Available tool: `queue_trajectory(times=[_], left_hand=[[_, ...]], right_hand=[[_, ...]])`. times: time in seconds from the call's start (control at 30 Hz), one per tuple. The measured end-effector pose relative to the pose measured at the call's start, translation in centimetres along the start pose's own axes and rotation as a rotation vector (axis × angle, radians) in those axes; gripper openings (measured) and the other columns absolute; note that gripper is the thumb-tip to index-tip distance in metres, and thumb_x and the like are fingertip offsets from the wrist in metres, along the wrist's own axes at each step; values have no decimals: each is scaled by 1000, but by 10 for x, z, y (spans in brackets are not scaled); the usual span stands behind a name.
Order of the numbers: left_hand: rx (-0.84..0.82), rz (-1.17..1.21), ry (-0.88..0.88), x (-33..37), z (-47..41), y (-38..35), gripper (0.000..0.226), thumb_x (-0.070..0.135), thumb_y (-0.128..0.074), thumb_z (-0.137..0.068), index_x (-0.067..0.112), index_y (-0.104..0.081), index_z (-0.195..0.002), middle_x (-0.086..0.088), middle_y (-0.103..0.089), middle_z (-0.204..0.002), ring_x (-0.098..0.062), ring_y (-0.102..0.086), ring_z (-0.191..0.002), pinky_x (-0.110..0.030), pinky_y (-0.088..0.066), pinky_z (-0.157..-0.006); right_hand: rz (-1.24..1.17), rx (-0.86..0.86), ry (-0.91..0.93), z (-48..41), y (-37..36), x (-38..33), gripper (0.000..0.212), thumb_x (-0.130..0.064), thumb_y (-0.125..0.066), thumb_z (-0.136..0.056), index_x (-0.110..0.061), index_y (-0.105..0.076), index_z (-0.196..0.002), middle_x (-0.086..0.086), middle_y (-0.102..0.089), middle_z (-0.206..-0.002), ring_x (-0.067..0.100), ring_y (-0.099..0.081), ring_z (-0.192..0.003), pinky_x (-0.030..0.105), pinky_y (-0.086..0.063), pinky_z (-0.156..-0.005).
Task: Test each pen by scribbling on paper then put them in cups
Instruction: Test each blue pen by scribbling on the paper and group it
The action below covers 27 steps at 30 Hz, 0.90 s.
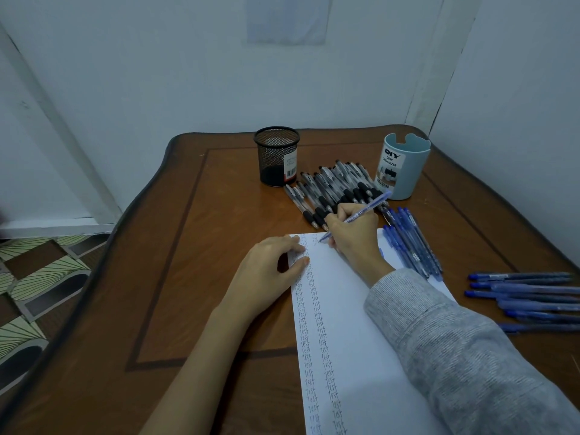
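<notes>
A white sheet of paper [351, 334] lies on the brown wooden table [194, 277], with two columns of the handwritten word "test" down its left side. My right hand [353, 230] grips a blue pen [365, 211], whose tip touches the paper near the top of the second column. My left hand [270, 271] rests flat on the paper's top left corner, fingers straight. A black mesh cup [276, 156] and a light blue cup [403, 166] labelled "DIY desk organizer" stand at the back of the table.
A pile of several black-grip pens [332, 189] lies between the two cups. Several blue pens [412, 243] lie right of my right hand, and more blue pens [530, 298] lie at the table's right edge. Walls close in behind and to the right.
</notes>
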<state>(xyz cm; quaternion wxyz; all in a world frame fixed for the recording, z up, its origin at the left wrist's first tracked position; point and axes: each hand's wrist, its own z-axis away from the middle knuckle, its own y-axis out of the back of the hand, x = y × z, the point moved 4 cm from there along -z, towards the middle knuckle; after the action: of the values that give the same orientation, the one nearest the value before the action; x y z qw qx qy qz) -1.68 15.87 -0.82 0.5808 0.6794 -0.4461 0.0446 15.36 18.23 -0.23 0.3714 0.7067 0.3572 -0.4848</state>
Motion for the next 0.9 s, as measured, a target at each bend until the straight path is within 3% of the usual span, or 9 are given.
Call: queue_trajectory(times=[0.13, 0.47, 0.63, 0.77, 0.9], left_hand=[[1, 3, -4, -1, 0, -1, 29, 30, -63, -90, 18, -66, -117, 6, -60, -130, -5, -50, -124, -29, -40, -105], [40, 25, -30, -4, 0, -1, 25, 29, -65, -90, 19, -69, -112, 6, -62, -126, -4, -51, -122, -23, -39, -102], [73, 60, -47, -4, 0, 1, 20, 24, -68, -87, 18, -71, -106, 5, -66, -119, -3, -55, -117, -28, -43, -101], [82, 57, -32, -2, -1, 2, 19, 23, -70, -86, 18, -72, -103, 5, -67, -116, -4, -58, -112, -30, -45, -98], [76, -5, -45, 2, -1, 3, 22, 25, -67, -87, 14, -71, -107, 3, -66, -119, -8, -57, -115, -28, -44, -99]], right_hand=[[18, -31, -31, 0, -2, 0, 46, 10, -54, -83, -11, -35, -47, 2, -34, -48, 8, -46, -33, 15, -37, -35], [1, 12, -13, 1, -1, 0, 42, 10, -52, -83, -10, -33, -51, 3, -31, -50, 20, -43, -43, 20, -39, -38], [-156, 64, -123, 2, 4, -1, 44, -9, -61, -90, -14, -37, -53, 10, -42, -45, 15, -46, -34, 16, -30, -33], [-272, -19, -210, 8, 11, -19, 48, -29, -68, -89, -12, -39, -54, 5, -40, -38, 8, -33, -26, 16, -25, -31], [-314, -52, -251, 13, 38, -42, 43, -27, -65, -90, -6, -45, -60, 4, -45, -37, 10, -32, -25, 15, -22, -30]])
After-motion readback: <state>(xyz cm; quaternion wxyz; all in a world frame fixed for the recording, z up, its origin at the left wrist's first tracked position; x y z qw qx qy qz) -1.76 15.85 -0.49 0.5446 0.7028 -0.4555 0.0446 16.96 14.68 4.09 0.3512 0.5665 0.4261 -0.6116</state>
